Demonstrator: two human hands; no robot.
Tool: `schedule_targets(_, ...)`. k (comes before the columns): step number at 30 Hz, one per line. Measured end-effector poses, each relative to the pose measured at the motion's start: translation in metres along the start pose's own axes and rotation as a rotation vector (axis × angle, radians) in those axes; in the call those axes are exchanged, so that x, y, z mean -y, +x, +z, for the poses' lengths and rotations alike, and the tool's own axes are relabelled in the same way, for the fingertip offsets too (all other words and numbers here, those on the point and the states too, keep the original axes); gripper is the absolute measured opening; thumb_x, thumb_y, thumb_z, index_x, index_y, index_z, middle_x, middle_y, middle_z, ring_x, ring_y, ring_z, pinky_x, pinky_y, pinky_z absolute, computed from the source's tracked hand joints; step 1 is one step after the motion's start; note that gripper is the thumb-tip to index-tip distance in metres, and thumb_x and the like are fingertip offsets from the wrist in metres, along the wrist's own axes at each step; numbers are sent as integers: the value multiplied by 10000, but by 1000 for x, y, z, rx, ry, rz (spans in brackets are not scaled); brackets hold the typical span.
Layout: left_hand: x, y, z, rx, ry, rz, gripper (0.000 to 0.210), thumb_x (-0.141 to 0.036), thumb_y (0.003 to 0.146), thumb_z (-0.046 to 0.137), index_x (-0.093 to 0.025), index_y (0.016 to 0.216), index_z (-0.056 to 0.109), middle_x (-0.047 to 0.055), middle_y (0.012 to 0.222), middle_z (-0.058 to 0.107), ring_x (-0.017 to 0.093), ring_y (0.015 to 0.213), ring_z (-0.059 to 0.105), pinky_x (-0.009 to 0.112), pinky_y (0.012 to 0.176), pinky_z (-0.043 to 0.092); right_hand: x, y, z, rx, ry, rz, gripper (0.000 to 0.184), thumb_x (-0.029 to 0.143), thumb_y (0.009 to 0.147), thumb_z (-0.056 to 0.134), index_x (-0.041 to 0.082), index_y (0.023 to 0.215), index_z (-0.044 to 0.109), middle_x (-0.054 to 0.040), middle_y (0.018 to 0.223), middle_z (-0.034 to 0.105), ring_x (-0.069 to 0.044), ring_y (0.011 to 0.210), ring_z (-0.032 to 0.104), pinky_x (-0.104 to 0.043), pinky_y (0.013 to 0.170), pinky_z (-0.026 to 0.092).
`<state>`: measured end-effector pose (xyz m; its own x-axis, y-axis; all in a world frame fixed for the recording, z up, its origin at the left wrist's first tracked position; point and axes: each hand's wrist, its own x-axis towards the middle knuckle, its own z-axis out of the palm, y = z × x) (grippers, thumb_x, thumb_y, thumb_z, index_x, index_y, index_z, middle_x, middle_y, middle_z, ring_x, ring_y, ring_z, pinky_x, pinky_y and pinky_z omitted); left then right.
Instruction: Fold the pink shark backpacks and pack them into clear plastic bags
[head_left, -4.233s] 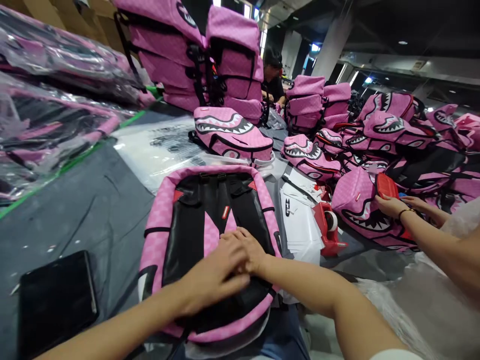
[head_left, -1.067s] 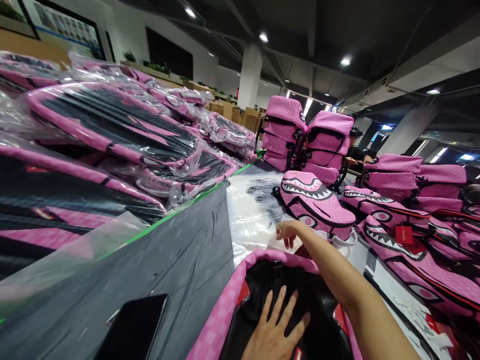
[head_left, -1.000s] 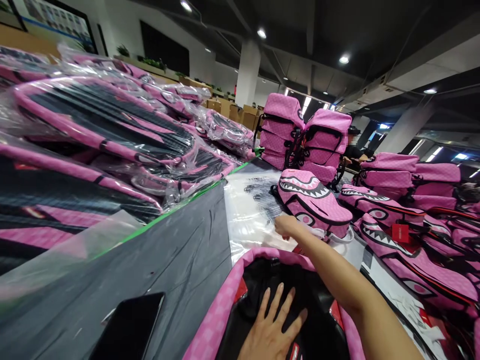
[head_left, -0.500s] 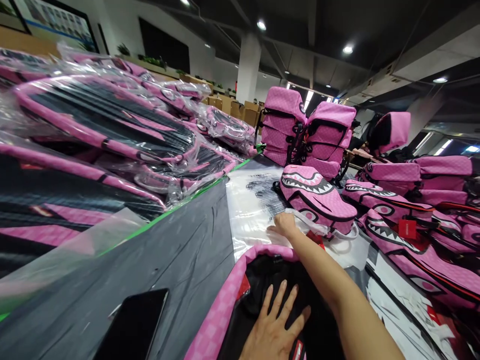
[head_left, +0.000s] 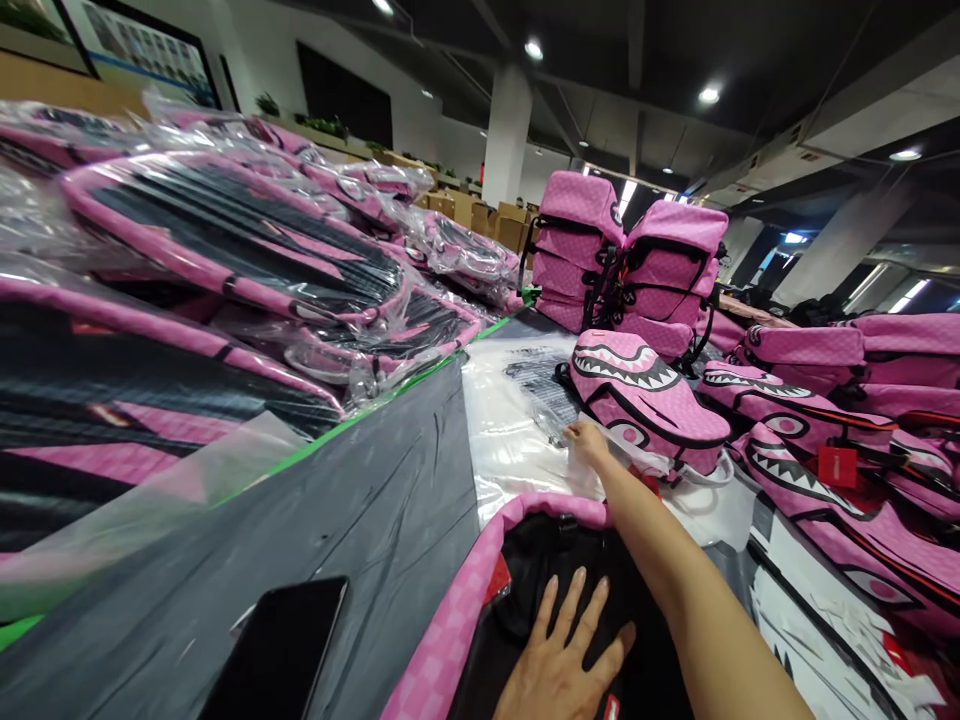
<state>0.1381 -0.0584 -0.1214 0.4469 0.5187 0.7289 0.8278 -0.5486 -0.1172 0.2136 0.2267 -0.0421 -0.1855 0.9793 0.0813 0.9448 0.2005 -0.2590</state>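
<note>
My left hand (head_left: 570,650) lies flat with fingers spread on the black side of a pink checkered backpack (head_left: 457,610) directly before me. A red tag (head_left: 497,580) shows at that backpack's edge. Stretched out ahead, my right hand (head_left: 589,440) is closed in a pinch on the edge of a clear plastic bag (head_left: 555,428), from a flat stack of clear plastic bags (head_left: 499,440). Its fingertips are partly hidden. Just beyond that hand lies another pink backpack (head_left: 649,400) with a shark-mouth print and white straps.
A black phone (head_left: 277,645) rests on the grey table (head_left: 390,480). On the left, plastic-wrapped backpacks (head_left: 240,240) are piled high. Stacked pink backpacks (head_left: 577,240) stand at the back, and several shark-print backpacks (head_left: 817,470) lie at the right beside white scraps (head_left: 862,630).
My right hand has closed on the plastic and drawn up a bit of its edge. The left hand stays flat on the backpack. The view has shifted slightly. A raised pink bag at the back right is gone.
</note>
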Motion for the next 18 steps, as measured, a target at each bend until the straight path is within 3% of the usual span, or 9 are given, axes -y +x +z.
schedule_targets(5,0,-4,12,-16,6,6,673,-569,983,489,-355,1596,311,87,1517,543,337,1442,371,530,1244,12,19,21,-75,-342,-56,-1,334,275,1028,442,169,906,735,-98,965,667,-205,896,594,-287,699,333)
schedule_targets(7,-1,-7,19,-29,-21,2,706,-602,970,499,-354,1600,298,90,1550,515,339,1445,378,515,1242,71,30,22,-109,-426,-78,-49,342,293,1045,426,179,951,733,-101,1041,667,-204,949,590,-280,718,337)
schedule_targets(9,-3,-10,24,-24,-85,-5,759,-612,946,545,-353,1607,277,86,1572,498,338,1436,406,501,1233,157,41,12,-135,-438,-113,-179,310,300,1050,443,201,991,730,-84,1078,673,-185,924,597,-264,700,332)
schedule_targets(12,-5,-12,22,18,-282,-78,938,-646,857,656,-309,1624,235,106,1614,442,363,1454,412,511,1203,300,57,-22,-155,-337,-186,-460,224,306,1029,532,219,965,728,-48,989,702,-157,832,607,-240,674,324)
schedule_targets(14,-4,-9,15,-8,-467,-258,977,-574,854,691,-293,1637,177,123,1652,374,364,1491,380,531,1193,355,67,-51,-157,-260,-197,-604,214,291,1024,553,209,918,720,-34,889,708,-148,792,608,-228,673,326)
schedule_targets(16,-2,4,7,-104,-680,-571,969,-480,872,692,-293,1639,130,131,1680,313,348,1524,338,552,1210,352,78,-80,-152,-230,-149,-652,246,272,1030,542,192,862,704,-29,818,703,-138,742,595,-227,660,319)
schedule_targets(18,3,28,-1,-223,-921,-905,1042,-494,812,762,-261,1629,158,165,1665,329,356,1527,333,563,1218,344,92,-106,-141,-219,-83,-631,284,257,1029,530,177,805,686,-31,758,690,-130,682,563,-237,631,299)
